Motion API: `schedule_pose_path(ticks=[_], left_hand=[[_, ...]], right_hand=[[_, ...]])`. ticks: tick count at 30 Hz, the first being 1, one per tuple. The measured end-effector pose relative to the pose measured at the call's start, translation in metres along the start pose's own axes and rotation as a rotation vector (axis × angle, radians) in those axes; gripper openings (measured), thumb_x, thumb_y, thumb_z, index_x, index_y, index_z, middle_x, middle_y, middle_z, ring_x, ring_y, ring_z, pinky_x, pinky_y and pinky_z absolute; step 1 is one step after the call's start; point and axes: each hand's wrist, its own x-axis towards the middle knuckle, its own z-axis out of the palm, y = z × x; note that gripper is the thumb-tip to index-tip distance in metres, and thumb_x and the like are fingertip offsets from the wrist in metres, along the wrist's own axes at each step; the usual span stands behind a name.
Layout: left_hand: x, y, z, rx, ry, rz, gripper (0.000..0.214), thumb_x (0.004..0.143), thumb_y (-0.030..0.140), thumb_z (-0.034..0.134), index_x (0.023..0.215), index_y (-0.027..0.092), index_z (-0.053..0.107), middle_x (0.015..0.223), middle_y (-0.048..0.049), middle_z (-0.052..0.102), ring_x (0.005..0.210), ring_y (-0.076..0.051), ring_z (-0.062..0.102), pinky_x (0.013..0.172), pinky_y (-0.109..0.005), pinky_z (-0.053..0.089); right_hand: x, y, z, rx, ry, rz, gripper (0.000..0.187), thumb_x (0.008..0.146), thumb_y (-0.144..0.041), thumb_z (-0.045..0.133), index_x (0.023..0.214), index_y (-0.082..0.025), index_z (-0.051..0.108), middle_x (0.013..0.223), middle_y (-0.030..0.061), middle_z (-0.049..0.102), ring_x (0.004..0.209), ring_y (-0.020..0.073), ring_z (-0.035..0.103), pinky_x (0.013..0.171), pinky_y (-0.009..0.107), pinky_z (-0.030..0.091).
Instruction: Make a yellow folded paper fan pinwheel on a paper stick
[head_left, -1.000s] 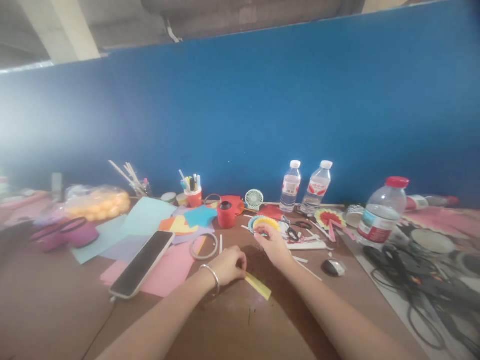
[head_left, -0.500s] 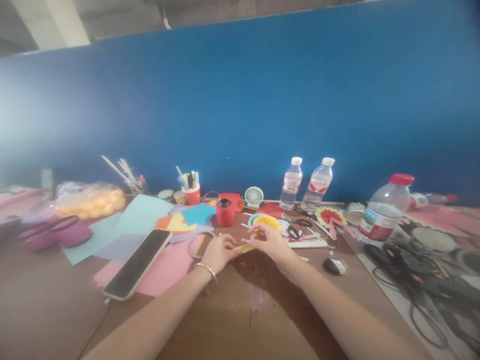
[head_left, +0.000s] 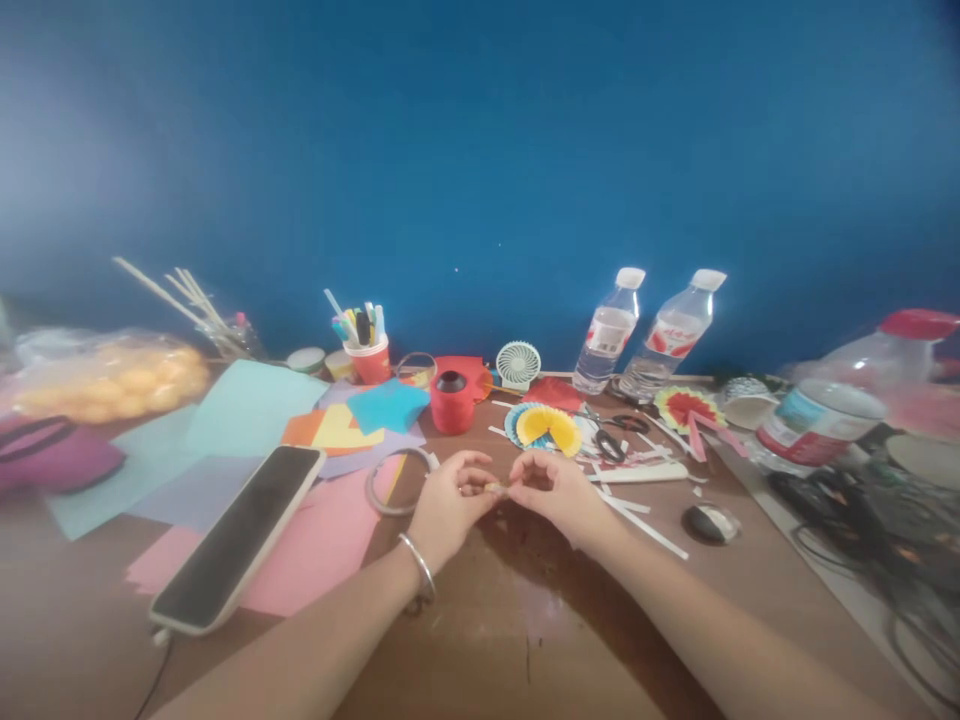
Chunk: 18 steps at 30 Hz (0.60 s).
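Note:
My left hand (head_left: pixel 452 503) and my right hand (head_left: pixel 559 492) meet above the brown table, fingers pinched together. Between their fingertips is a small yellowish paper strip (head_left: pixel 499 488), mostly hidden by the fingers. A silver bangle (head_left: pixel 417 562) circles my left wrist. Just beyond my right hand lie a yellow pleated paper fan (head_left: pixel 551 425) and a blue one (head_left: pixel 516 428) partly beneath it. Dark-handled scissors (head_left: pixel 611 446) rest to their right. Next to my left hand is a grey ring-shaped roll (head_left: pixel 373 490), likely tape.
A phone (head_left: pixel 241 540) lies on coloured paper sheets (head_left: pixel 244 410) at left. Behind are a red jar (head_left: pixel 452 410), a pen cup (head_left: pixel 369 362) and a small white fan (head_left: pixel 517 365). Water bottles (head_left: pixel 609 335), paper scraps, a mouse (head_left: pixel 711 522) and cables (head_left: pixel 840 550) are at right.
My view has tipped downward and closer to the table. The hands have come nearer together, and less of the yellow strip shows between them.

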Motion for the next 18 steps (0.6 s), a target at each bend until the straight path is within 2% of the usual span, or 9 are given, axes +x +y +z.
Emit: schedule_pose_path(ticks=[3,6,10,18], left_hand=[[0.001,0.0,0.0,-0.099,-0.005,-0.078,0.04,0.063,0.022,0.062,0.099,0.014,0.047,0.074,-0.0039,0.064,0.064,-0.014,0.06,0.062,-0.027,0.047],[0.001,0.0,0.0,-0.136,-0.018,-0.126,0.034,0.062,0.021,0.063,0.092,0.014,0.051,0.074,-0.0042,0.066,0.063,-0.015,0.06,0.062,-0.027,0.048],[0.0,0.005,0.002,-0.101,-0.056,-0.109,0.027,0.06,0.02,0.066,0.084,0.014,0.055,0.075,-0.0038,0.067,0.068,-0.015,0.061,0.064,-0.025,0.048],[-0.001,0.011,0.004,-0.07,-0.077,-0.115,0.024,0.061,0.017,0.064,0.083,0.015,0.056,0.074,-0.0031,0.067,0.069,-0.016,0.062,0.065,-0.026,0.05]], right_hand=[[-0.002,-0.003,0.002,0.024,0.01,0.027,0.012,0.066,-0.024,0.058,0.073,-0.019,0.05,0.066,-0.0027,0.051,0.058,0.0098,0.047,0.054,0.021,0.038],[-0.004,-0.006,0.003,0.022,0.045,0.043,0.011,0.067,-0.025,0.057,0.071,-0.019,0.049,0.065,-0.0025,0.05,0.058,0.0099,0.047,0.054,0.021,0.038],[-0.006,-0.007,0.004,0.019,0.039,0.067,0.011,0.068,-0.024,0.057,0.072,-0.018,0.049,0.066,-0.0019,0.051,0.059,0.0102,0.049,0.055,0.021,0.039],[-0.007,-0.006,0.004,0.007,0.071,0.085,0.011,0.067,-0.025,0.058,0.071,-0.018,0.049,0.065,-0.0018,0.053,0.06,0.0108,0.051,0.055,0.022,0.041]])
